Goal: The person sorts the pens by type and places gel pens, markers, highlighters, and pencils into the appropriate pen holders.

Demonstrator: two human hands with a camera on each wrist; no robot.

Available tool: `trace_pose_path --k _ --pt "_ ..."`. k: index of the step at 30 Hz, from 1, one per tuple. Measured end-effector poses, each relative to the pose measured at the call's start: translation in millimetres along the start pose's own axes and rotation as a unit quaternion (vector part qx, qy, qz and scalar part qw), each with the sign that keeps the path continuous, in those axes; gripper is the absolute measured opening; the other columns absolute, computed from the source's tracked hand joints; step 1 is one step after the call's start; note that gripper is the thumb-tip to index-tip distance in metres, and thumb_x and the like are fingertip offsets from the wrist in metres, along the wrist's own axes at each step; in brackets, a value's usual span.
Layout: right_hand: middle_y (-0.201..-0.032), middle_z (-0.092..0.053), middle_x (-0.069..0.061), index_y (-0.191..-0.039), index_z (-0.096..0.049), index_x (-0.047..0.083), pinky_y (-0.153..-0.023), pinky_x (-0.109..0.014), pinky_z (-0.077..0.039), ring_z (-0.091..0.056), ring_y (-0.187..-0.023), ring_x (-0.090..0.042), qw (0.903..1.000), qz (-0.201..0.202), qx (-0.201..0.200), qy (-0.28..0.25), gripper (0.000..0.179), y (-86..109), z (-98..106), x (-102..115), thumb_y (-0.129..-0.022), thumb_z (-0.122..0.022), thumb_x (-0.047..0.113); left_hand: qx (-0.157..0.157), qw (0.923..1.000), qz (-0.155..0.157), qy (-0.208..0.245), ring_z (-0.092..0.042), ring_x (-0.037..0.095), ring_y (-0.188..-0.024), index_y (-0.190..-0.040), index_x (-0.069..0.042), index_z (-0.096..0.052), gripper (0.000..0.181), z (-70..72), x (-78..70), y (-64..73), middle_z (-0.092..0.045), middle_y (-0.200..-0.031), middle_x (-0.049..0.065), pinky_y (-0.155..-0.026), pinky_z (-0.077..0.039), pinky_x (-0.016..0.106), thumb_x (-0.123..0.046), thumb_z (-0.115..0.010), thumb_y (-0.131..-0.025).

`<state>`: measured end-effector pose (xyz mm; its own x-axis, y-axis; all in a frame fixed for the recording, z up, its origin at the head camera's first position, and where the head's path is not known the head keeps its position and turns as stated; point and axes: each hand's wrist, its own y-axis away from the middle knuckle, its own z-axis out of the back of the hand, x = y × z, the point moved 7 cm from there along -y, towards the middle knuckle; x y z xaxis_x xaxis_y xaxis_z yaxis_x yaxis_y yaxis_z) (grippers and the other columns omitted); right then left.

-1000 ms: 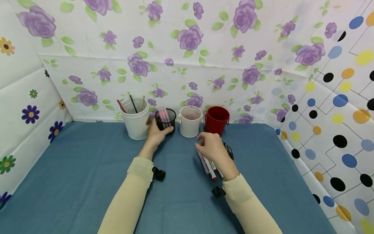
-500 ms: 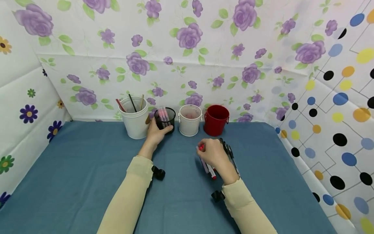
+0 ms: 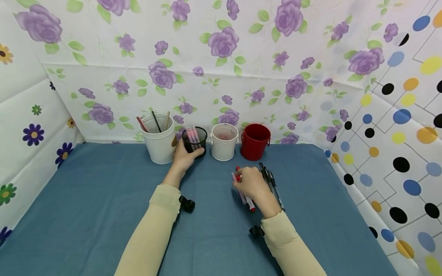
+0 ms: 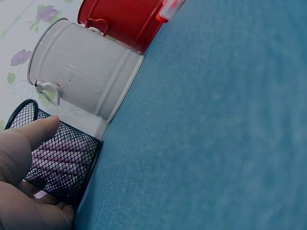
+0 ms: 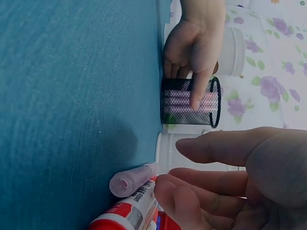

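Note:
My left hand grips the black mesh pen cup, thumb on its near side and fingers round its left side. Several pink and lilac pens stand in the cup. Over the pens on the cloth hangs my right hand. In the right wrist view its thumb and fingers are parted, with the fingertips right at a white marker with a red end. A lilac pen lies beside that marker. Several black pens lie to the right of this hand, which partly hides the pile.
A large white bucket with several sticks stands left of the mesh cup. To its right are a small white bucket and a red bucket. Patterned sheets rise behind the blue cloth and along its sides.
My right hand has moved down and back from in front of the red bucket to the pens, and red pen ends now show by its fingertips. The left hand stays on the mesh cup.

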<state>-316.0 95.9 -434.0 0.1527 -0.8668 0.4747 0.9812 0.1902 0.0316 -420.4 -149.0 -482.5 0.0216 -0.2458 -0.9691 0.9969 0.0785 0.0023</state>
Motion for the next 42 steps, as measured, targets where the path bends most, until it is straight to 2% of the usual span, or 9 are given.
trace_pose_path --k 5,8,15,19,22,25,30,36,42 --pt "-0.070 -0.063 -0.007 -0.122 -0.076 -0.002 -0.047 -0.025 -0.044 -0.054 -0.051 -0.015 0.9999 0.013 0.002 0.006 0.030 -0.1 -3.0 0.9 -0.095 -0.077 0.011 -0.002 1.0000 0.001 0.001 -0.026 0.034 -0.159 -0.169 -0.011 -0.020 0.094 1.0 -0.5 0.4 -0.027 -0.172 0.018 -0.128 -0.025 0.050 -0.028 -0.079 -0.097" --pt "-0.065 -0.058 -0.005 -0.124 -0.075 -0.003 -0.048 -0.027 -0.039 -0.052 -0.051 -0.016 0.9998 0.012 0.003 0.016 0.032 -0.8 -4.2 0.8 -0.095 -0.077 0.012 -0.002 1.0000 0.002 0.002 -0.025 0.034 -0.159 -0.169 -0.012 -0.020 0.094 1.1 -1.4 1.2 -0.027 -0.172 0.017 -0.129 -0.025 0.050 -0.028 -0.079 -0.097" --pt "-0.081 -0.067 -0.008 -0.126 -0.075 -0.001 -0.057 -0.030 -0.055 -0.061 -0.066 -0.019 0.9997 -0.012 0.015 0.018 0.036 0.6 -4.2 1.1 -0.094 -0.080 0.014 0.000 1.0000 -0.001 0.005 -0.027 0.033 -0.158 -0.169 -0.012 -0.021 0.094 -0.2 -2.7 2.3 -0.028 -0.171 0.017 -0.128 -0.025 0.049 -0.029 -0.080 -0.097" --pt "-0.076 -0.064 -0.007 -0.100 -0.078 0.003 -0.055 -0.029 -0.054 -0.060 -0.064 -0.018 0.9997 0.002 0.010 0.024 0.011 0.3 -6.7 2.7 -0.093 -0.080 0.012 0.000 1.0000 -0.002 0.004 -0.026 0.033 -0.159 -0.169 -0.013 -0.020 0.094 -0.1 -2.0 2.2 -0.027 -0.172 0.016 -0.129 -0.024 0.050 -0.028 -0.079 -0.097" --pt "-0.075 -0.063 -0.007 -0.086 -0.075 0.006 -0.056 -0.030 -0.054 -0.060 -0.066 -0.019 0.9992 0.008 0.012 0.038 0.010 0.4 -9.0 4.7 -0.092 -0.081 0.011 0.001 1.0000 0.003 0.003 -0.023 0.033 -0.160 -0.170 -0.014 -0.018 0.096 -0.4 0.5 1.5 -0.024 -0.173 0.016 -0.129 -0.024 0.050 -0.029 -0.079 -0.098" --pt "-0.084 -0.068 -0.009 -0.094 -0.079 0.006 -0.062 -0.034 -0.059 -0.063 -0.072 -0.021 0.9985 0.002 0.020 0.050 0.008 1.4 -11.8 6.5 -0.091 -0.083 0.012 0.001 1.0000 0.007 0.003 -0.022 0.033 -0.160 -0.171 -0.014 -0.016 0.098 -0.2 3.3 0.6 -0.023 -0.174 0.016 -0.129 -0.024 0.050 -0.030 -0.079 -0.098" --pt "-0.102 -0.074 -0.014 -0.106 -0.082 0.004 -0.072 -0.042 -0.063 -0.067 -0.084 -0.027 0.9974 0.002 0.030 0.065 0.020 3.6 -16.8 11.7 -0.088 -0.086 0.011 0.000 1.0000 0.007 0.007 -0.023 0.033 -0.160 -0.171 -0.015 -0.016 0.098 -0.3 5.3 0.5 -0.024 -0.173 0.016 -0.128 -0.026 0.049 -0.031 -0.080 -0.097" --pt "-0.088 -0.074 -0.009 -0.097 -0.082 0.004 -0.071 -0.040 -0.064 -0.067 -0.072 -0.021 0.9963 0.036 0.025 0.074 0.016 3.3 -24.1 17.0 -0.084 -0.090 0.008 0.003 1.0000 0.007 0.006 -0.022 0.032 -0.161 -0.171 -0.015 -0.015 0.099 -1.5 4.3 0.9 -0.022 -0.174 0.015 -0.129 -0.025 0.050 -0.031 -0.079 -0.098" --pt "-0.090 -0.074 -0.009 -0.100 -0.082 0.003 -0.076 -0.041 -0.064 -0.068 -0.076 -0.021 0.9956 0.052 0.023 0.075 0.021 3.5 -26.4 20.3 -0.081 -0.091 0.006 0.002 1.0000 0.002 0.006 -0.023 0.033 -0.160 -0.171 -0.016 -0.016 0.098 -1.3 2.0 0.0 -0.024 -0.174 0.016 -0.129 -0.025 0.051 -0.030 -0.079 -0.097"
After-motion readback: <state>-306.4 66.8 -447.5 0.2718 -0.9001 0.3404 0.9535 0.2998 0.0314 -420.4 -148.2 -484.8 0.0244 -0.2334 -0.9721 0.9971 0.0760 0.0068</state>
